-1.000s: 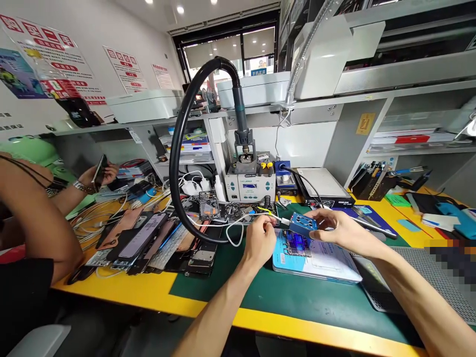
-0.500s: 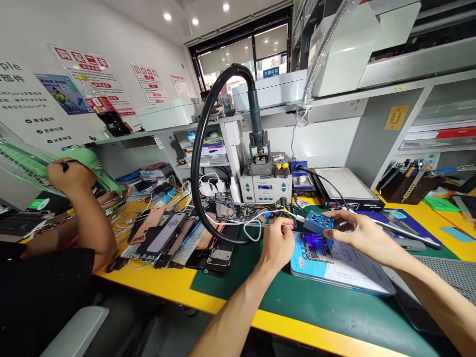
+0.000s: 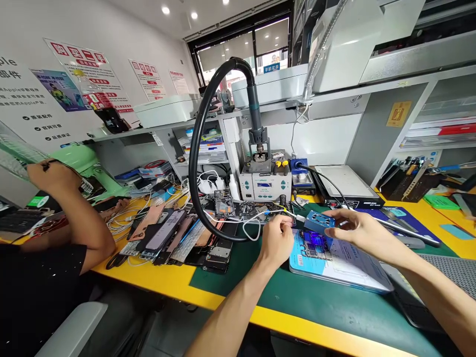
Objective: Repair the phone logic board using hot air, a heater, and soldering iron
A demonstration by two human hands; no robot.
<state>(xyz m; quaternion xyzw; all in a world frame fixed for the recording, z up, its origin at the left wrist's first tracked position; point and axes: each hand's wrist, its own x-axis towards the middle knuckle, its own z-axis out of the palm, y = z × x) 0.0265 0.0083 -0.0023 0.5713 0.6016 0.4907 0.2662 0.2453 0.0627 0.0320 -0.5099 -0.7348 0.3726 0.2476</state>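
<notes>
Satin metal-looking blue box [image 3: 317, 222], smooth matt green mat [image 3: 297, 300], glossy black hose [image 3: 194, 148], clear plastic bottle [image 3: 98, 100]

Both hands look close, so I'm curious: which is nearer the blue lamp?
Right: the right hand grips the blue lamp by its right end. The left hand is apart from it, to its left.

On the flat yellow tabletop [image 3: 148, 278] a flat green rectangular mat [image 3: 316, 300] is laid. On the mat a flat blue-and-white rectangular packet [image 3: 353, 271] is set, topped by a thin dark circuit board [image 3: 316, 247]. Above the board a small blue box-shaped device [image 3: 315, 223] is held in the right hand [image 3: 347, 225]; the left hand [image 3: 277, 238] is placed to the device's left. Behind the left hand a grey box-shaped station [image 3: 266, 187] is set; to the packet's left a heap of flat phone parts [image 3: 186, 238] is piled.
</notes>
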